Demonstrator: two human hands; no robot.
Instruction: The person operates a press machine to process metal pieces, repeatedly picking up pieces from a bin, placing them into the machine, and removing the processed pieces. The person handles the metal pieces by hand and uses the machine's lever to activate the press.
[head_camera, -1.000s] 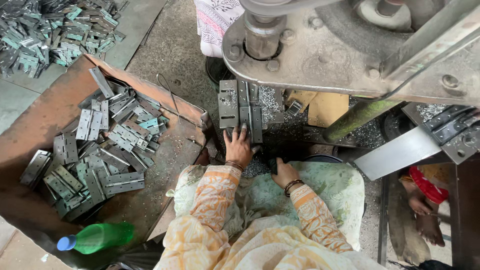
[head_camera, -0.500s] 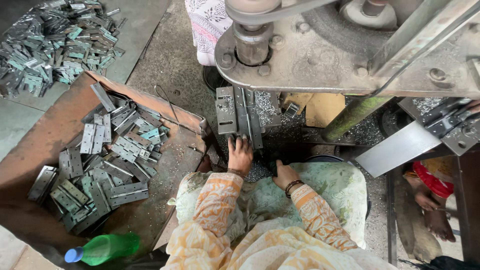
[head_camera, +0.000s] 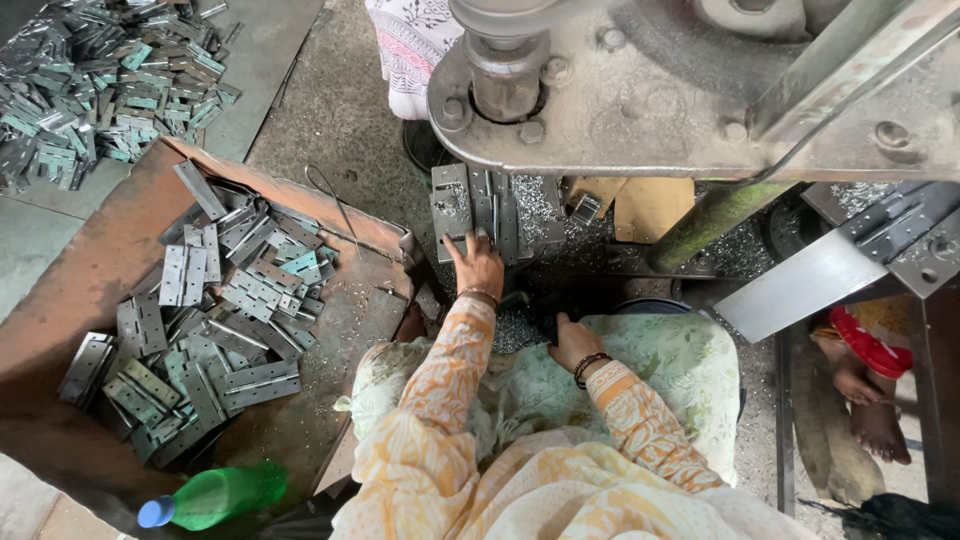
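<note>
- Press machine (head_camera: 700, 90): grey metal body fills the upper right; round ram above the work area.
- Rust-brown tray (head_camera: 90, 270): lower left, holding a loose heap of grey hinges (head_camera: 200, 330). A second heap of hinges (head_camera: 100, 80) lies on the floor, upper left.
- Green bottle (head_camera: 215, 495) with a blue cap lies on its side at the tray's near edge.
- Hinge plates on the press bed (head_camera: 480, 205): several flat grey pieces side by side under the ram, long axes running away from the person.
- Left hand (head_camera: 478, 268): arm stretched forward, fingers spread and fingertips touching the near edge of the plates. Not closed around anything; the plates lie just ahead of it.
- Right hand (head_camera: 572, 342): drawn back near the lap, resting on the green cloth (head_camera: 680, 370), fingers loosely curled. Cannot tell whether it holds a small part.
- Left hand is clearly the nearer to the plates.
- Another person's bare feet (head_camera: 870, 400) show at the right edge.
</note>
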